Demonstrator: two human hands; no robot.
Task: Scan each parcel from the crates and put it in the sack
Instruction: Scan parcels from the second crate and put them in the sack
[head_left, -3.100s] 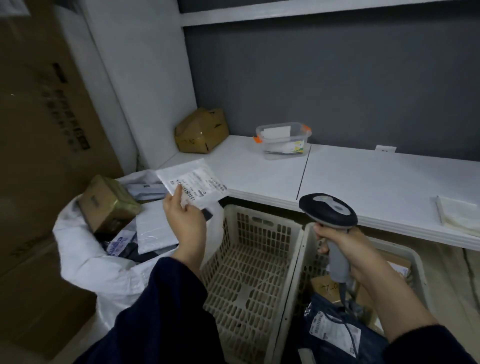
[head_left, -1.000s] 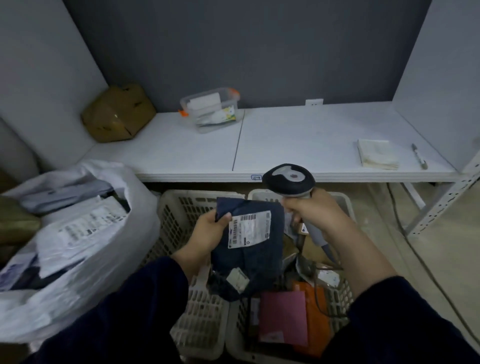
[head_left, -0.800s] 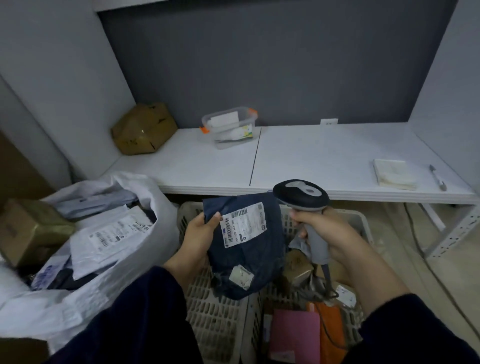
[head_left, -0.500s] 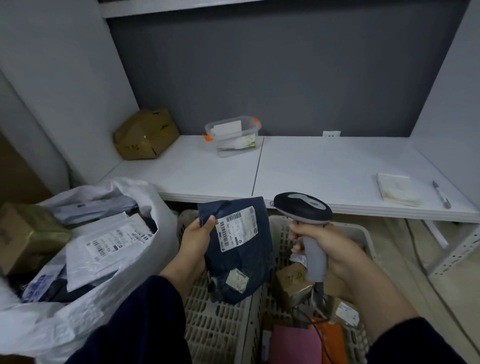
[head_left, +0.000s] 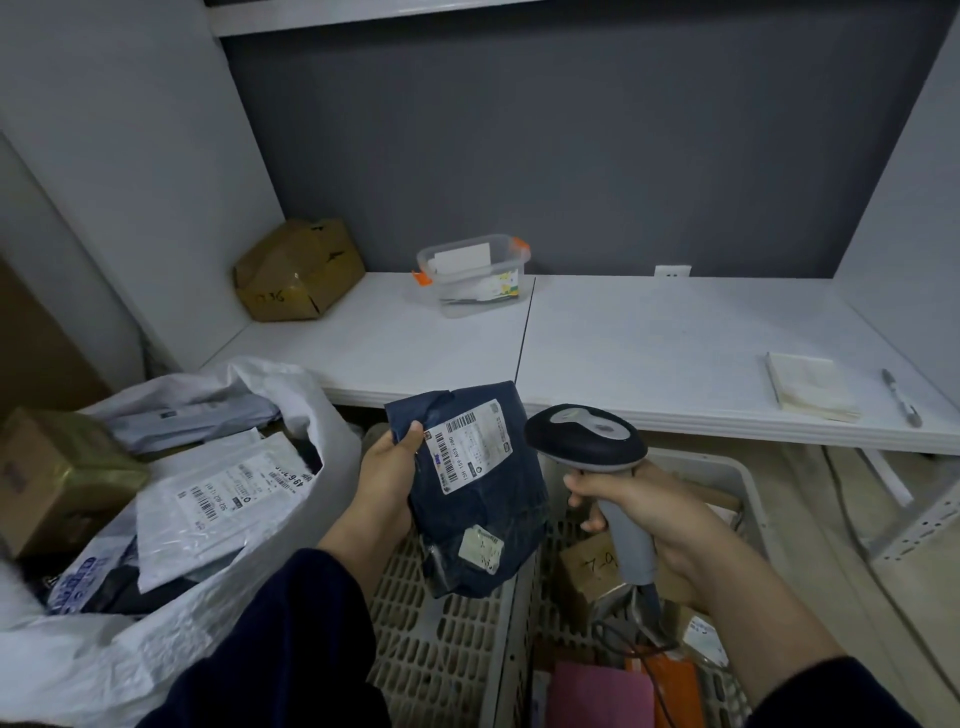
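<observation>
My left hand (head_left: 387, 480) grips a dark blue parcel (head_left: 483, 514) by its left edge, with the white barcode label facing up. My right hand (head_left: 639, 512) holds a black and grey barcode scanner (head_left: 584, 436) by its handle, and the scanner head sits just right of the label. Both hands hover over two beige crates: the left crate (head_left: 447, 644) shows its bare lattice floor, while the right crate (head_left: 737, 478) holds several parcels. The white sack (head_left: 291, 395) gapes at the left, filled with several scanned parcels.
A white table (head_left: 649, 353) runs behind the crates, carrying a brown box (head_left: 298, 270), a clear plastic tub (head_left: 475, 275), a notepad (head_left: 808, 387) and a pen (head_left: 901, 397). A brown carton (head_left: 57, 473) lies in the sack. Grey walls close in at the back.
The white parcel went into the sack. My left hand then took the dark blue parcel from the right crate and raised it beside the scanner, label up.
</observation>
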